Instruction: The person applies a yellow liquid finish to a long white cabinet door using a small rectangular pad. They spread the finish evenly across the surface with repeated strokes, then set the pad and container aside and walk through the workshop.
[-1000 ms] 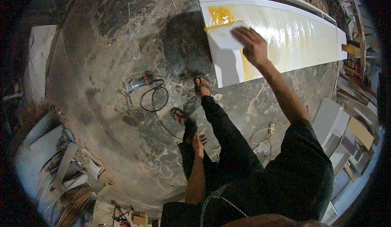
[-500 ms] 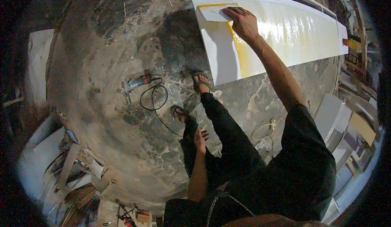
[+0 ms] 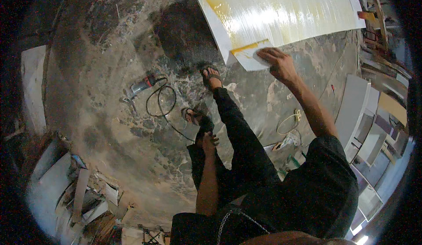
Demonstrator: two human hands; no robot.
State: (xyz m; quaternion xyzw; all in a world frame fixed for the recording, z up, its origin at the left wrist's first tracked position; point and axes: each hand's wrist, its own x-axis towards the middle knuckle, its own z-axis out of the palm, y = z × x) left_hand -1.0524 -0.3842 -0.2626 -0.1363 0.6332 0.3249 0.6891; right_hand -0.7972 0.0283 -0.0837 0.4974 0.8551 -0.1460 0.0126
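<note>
Your right hand (image 3: 278, 62) presses a thin white scraper card (image 3: 250, 57) flat-fingered against the glossy board (image 3: 281, 12). It looks light, bendy and glue-slick; grip its clean rear edge. Your left hand (image 3: 209, 139) rests loosely open on your thigh.

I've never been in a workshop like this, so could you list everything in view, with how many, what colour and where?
Long glossy board wet with yellow coating: one, white and yellow, top, lying on the floor.
Flat white spreader card: one, white with a yellow edge, at the board's near edge.
Handheld power tool with looped black cord: one, grey and red, floor at centre left.
Pale coiled cable: one, floor at right.
White cabinet panels: several, right edge.
Scrap boards: a pile, pale, lower left.
Sandalled feet: two, centre.
Left hand: on the thigh.
Right hand: grip on the card.
</note>
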